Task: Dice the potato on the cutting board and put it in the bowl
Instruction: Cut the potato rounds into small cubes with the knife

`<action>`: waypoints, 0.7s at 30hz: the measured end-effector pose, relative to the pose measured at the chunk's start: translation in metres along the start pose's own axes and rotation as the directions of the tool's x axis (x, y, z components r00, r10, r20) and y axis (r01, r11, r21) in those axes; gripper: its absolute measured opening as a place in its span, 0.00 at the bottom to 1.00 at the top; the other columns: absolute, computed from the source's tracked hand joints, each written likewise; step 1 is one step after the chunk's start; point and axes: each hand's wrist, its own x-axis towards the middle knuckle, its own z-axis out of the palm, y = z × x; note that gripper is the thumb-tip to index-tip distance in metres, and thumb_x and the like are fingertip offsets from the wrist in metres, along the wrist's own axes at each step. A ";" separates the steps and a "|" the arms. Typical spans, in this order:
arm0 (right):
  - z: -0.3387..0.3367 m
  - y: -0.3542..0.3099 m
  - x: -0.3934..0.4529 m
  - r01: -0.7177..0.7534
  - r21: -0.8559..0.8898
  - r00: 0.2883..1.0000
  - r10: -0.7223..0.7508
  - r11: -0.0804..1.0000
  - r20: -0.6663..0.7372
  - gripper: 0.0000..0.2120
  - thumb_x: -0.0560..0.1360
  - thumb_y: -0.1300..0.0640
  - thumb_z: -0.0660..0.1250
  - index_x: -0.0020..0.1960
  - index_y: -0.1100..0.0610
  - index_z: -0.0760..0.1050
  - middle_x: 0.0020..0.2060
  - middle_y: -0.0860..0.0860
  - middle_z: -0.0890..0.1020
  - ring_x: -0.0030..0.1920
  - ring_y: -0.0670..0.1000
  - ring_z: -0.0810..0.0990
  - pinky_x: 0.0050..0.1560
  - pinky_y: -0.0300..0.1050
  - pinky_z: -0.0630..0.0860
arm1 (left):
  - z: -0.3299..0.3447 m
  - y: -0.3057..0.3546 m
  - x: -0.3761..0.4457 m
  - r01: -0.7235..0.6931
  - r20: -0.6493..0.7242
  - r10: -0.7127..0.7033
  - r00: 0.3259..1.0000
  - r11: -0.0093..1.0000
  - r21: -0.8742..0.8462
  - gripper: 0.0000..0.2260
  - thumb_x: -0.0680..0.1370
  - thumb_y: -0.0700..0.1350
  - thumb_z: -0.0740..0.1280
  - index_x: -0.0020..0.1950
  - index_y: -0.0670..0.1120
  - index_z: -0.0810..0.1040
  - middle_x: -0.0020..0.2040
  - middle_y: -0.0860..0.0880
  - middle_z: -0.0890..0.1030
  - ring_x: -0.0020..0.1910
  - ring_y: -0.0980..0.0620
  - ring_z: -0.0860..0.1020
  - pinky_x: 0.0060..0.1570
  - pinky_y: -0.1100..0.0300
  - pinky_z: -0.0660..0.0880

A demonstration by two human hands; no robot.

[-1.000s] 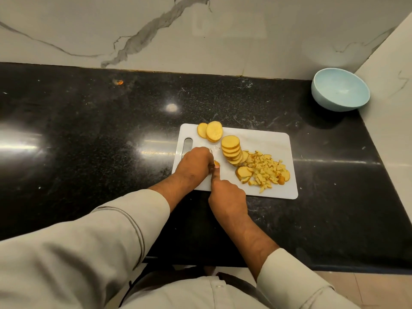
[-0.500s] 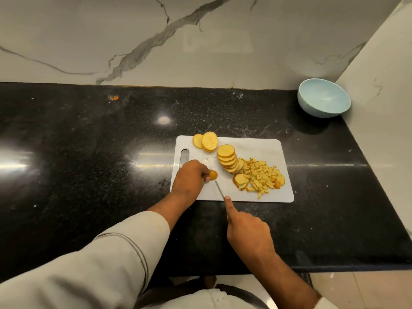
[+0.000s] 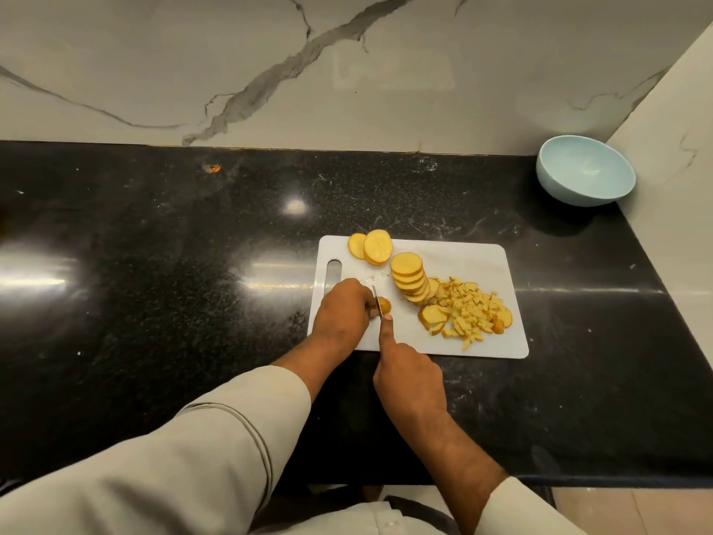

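Mid-frame on the white cutting board (image 3: 478, 260), left hand (image 3: 341, 312) gripping a mostly hidden potato piece (image 3: 384, 304), right hand (image 3: 409, 374) grasping the knife (image 3: 377, 301) with handle concealed, two loose slices (image 3: 371, 247), one blue bowl (image 3: 584, 174) upper right.

This is a kitchen, most likely in a home. A polished black granite countertop (image 3: 154, 264) runs along a white marble-veined backsplash (image 3: 270, 63) that turns the corner at the counter's far right end. On the countertop lie a white cutting board (image 3: 463, 256) with sliced and diced potato (image 3: 409, 274), and, behind the board to the right, a pale blue bowl (image 3: 584, 175) in the corner.
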 end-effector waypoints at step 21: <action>-0.003 0.016 -0.034 0.039 -0.009 0.986 -0.037 0.999 0.162 0.36 0.78 0.59 0.55 0.78 0.50 0.37 0.38 0.50 0.71 0.32 0.50 0.69 0.32 0.47 0.68 | -0.010 0.006 0.012 0.001 0.117 -0.015 0.993 0.993 0.121 0.04 0.73 0.44 0.72 0.44 0.44 0.82 0.44 0.45 0.82 0.44 0.45 0.80 0.41 0.58 0.73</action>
